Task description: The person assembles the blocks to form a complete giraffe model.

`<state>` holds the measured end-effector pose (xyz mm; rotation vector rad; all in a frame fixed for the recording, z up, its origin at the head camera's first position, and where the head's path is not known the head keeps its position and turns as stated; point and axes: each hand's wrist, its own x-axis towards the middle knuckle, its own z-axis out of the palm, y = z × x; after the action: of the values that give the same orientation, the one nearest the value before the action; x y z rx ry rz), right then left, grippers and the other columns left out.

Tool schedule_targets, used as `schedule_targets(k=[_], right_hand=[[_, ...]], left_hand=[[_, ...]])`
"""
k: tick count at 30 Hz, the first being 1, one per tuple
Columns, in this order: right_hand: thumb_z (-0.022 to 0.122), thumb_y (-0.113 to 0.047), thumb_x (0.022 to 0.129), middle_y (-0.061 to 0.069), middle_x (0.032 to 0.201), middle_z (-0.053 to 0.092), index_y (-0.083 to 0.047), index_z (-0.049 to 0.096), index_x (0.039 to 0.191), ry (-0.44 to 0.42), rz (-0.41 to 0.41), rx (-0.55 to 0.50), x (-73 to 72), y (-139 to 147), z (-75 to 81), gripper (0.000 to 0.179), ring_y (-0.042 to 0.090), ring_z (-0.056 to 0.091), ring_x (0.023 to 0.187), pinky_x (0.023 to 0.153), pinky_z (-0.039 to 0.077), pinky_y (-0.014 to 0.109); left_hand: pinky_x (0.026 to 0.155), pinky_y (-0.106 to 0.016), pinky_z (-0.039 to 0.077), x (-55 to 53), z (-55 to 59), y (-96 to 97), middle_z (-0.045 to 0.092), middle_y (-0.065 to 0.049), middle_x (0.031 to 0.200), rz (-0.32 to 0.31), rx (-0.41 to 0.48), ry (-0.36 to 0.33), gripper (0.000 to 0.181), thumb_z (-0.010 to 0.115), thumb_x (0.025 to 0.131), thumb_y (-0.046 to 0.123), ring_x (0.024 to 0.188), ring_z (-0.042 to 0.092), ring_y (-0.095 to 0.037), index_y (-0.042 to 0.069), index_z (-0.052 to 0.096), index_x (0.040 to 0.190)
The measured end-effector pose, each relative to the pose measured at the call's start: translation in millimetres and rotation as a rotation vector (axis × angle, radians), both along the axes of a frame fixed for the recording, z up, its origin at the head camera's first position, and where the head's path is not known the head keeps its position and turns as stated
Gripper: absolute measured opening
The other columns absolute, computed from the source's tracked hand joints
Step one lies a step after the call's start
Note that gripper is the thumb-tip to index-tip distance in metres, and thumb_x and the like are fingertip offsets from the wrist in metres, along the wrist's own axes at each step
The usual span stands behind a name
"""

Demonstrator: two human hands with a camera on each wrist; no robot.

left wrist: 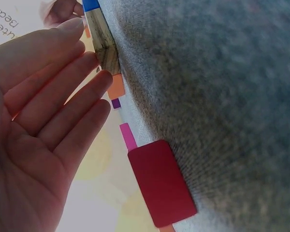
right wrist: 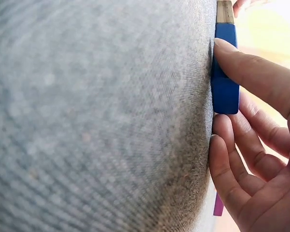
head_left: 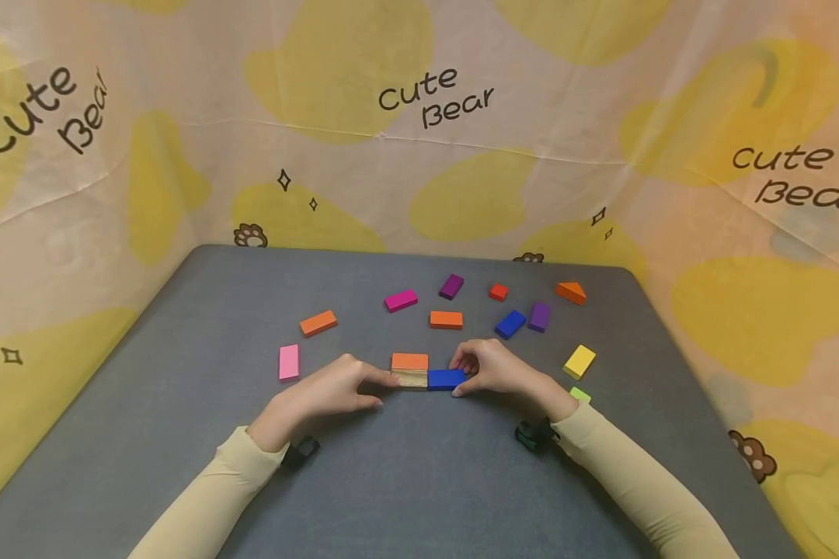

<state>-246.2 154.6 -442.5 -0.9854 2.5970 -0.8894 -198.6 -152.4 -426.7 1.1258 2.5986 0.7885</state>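
Near the middle of the table, a bare wood block (head_left: 412,380) and a blue block (head_left: 446,380) lie end to end. An orange block (head_left: 409,361) sits directly behind the wood one. My left hand (head_left: 322,392) touches the left end of the wood block with its fingertips; in the left wrist view its fingers (left wrist: 87,92) are nearly straight. My right hand (head_left: 499,371) pinches the right part of the blue block, its thumb (right wrist: 256,72) along the near side and the other fingers curled at the far side and end, partly hidden.
Several loose blocks lie behind and beside the hands: pink (head_left: 289,362), orange (head_left: 318,323), magenta (head_left: 401,300), orange (head_left: 446,320), blue (head_left: 510,324), purple (head_left: 540,317) and yellow (head_left: 579,362). A green block (head_left: 579,395) is partly covered by the right arm. Printed cloth (head_left: 461,186) surrounds the table.
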Motion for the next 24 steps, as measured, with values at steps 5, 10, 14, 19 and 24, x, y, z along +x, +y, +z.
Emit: schedule_targets(k=[5, 10, 14, 19, 24], right_hand=[[0.087, -0.031, 0.066, -0.005, 0.086, 0.066, -0.015, 0.067, 0.093, -0.003, -0.001, 0.003, -0.4, -0.5, -0.7, 0.037, 0.008, 0.061, 0.078, 0.072, 0.052, 0.021], [0.086, -0.032, 0.066, -0.005, 0.087, 0.066, -0.015, 0.067, 0.093, -0.013, -0.005, 0.0, -0.3, -0.3, -1.6, 0.038, 0.009, 0.06, 0.079, 0.073, 0.051, 0.022], [0.086, -0.033, 0.066, -0.005, 0.087, 0.066, -0.016, 0.067, 0.094, -0.012, -0.003, -0.001, -0.3, 0.1, -2.5, 0.038, 0.008, 0.06, 0.079, 0.073, 0.051, 0.022], [0.086, -0.033, 0.066, -0.005, 0.088, 0.066, -0.016, 0.067, 0.094, -0.014, -0.006, -0.004, -0.2, 0.8, -3.0, 0.038, 0.008, 0.06, 0.079, 0.074, 0.051, 0.022], [0.086, -0.033, 0.066, -0.005, 0.088, 0.065, -0.016, 0.067, 0.094, -0.016, -0.007, -0.004, -0.4, 0.4, -3.4, 0.038, 0.008, 0.059, 0.079, 0.074, 0.051, 0.022]], left_hand=[[0.089, -0.028, 0.052, 0.3, -0.3, -0.9, 0.069, 0.008, 0.113, -0.004, 0.004, 0.006, 0.037, 0.074, 0.081, 0.013, 0.104, 0.063, -0.002, 0.019, 0.069, 0.118], [0.089, -0.028, 0.052, 0.0, -0.7, -0.6, 0.069, 0.008, 0.113, -0.004, 0.001, 0.003, 0.038, 0.074, 0.081, 0.014, 0.105, 0.062, -0.002, 0.019, 0.069, 0.118], [0.089, -0.028, 0.051, 0.1, -0.4, -0.2, 0.069, 0.009, 0.114, -0.001, -0.009, 0.003, 0.038, 0.074, 0.081, 0.015, 0.105, 0.062, -0.001, 0.019, 0.069, 0.118], [0.09, -0.028, 0.051, 0.1, -0.2, 0.2, 0.069, 0.008, 0.114, -0.004, -0.007, 0.006, 0.038, 0.074, 0.081, 0.015, 0.105, 0.062, -0.001, 0.019, 0.069, 0.118], [0.088, -0.029, 0.052, 0.2, -0.2, -0.3, 0.069, 0.006, 0.113, -0.011, 0.004, 0.018, 0.037, 0.074, 0.081, 0.015, 0.105, 0.063, -0.003, 0.018, 0.069, 0.118]])
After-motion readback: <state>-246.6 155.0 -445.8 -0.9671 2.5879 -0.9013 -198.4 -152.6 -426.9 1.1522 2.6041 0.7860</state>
